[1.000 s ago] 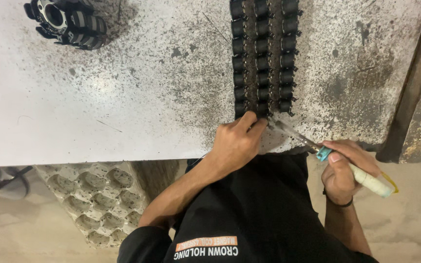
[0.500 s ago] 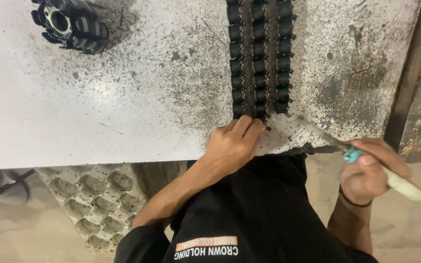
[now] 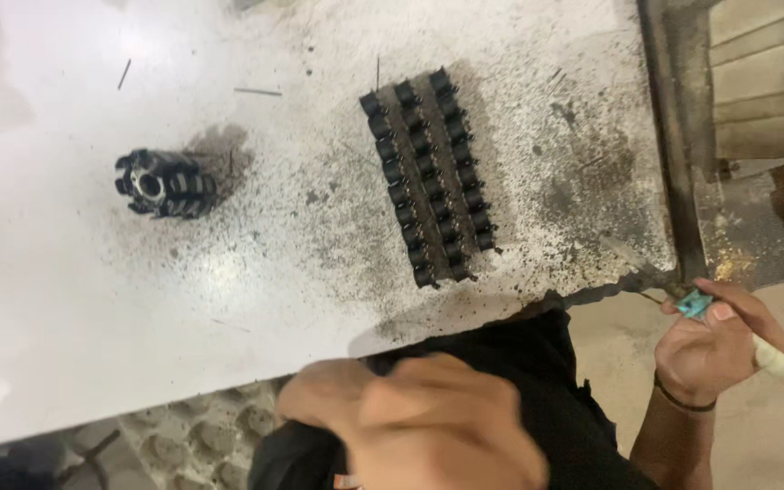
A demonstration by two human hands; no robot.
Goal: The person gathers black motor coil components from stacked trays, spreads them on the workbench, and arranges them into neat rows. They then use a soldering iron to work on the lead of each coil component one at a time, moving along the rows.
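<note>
Closest to us, our left hand [image 3: 428,422] is blurred and off the counter [image 3: 65,299] — can't tell if its grip is clenched or loose. Our right hand [image 3: 714,349] has its grip wrapped round a thin file [image 3: 696,304] with a pale handle, just past the counter's edge. Farther out lie three rows of black chain links [image 3: 428,177], and well to their left a black toothed cutter [image 3: 163,184].
</note>
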